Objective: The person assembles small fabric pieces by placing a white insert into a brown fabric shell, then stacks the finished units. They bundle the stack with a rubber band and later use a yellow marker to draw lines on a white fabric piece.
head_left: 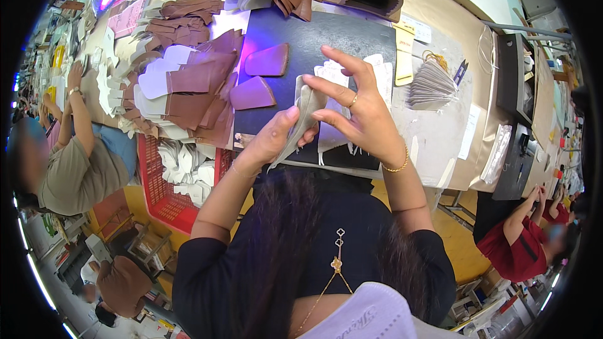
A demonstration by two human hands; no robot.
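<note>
2 hands (370,113) on grey piece (309,102) (curved edge), gap to 2 purplish flaps (253,93)

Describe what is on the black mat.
Two purplish pieces lie left on the black mat, pale pieces right. The left hand, right hand and grey piece cover part; what's beneath cannot be seen.

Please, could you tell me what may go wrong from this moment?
1. The grey pieces are held up in the left hand; if its grip loosens, they might slip.
2. The brown pile lies loose near the red basket; some pieces could slide down.
3. The bracelet by the right hand might catch on a piece.
</note>
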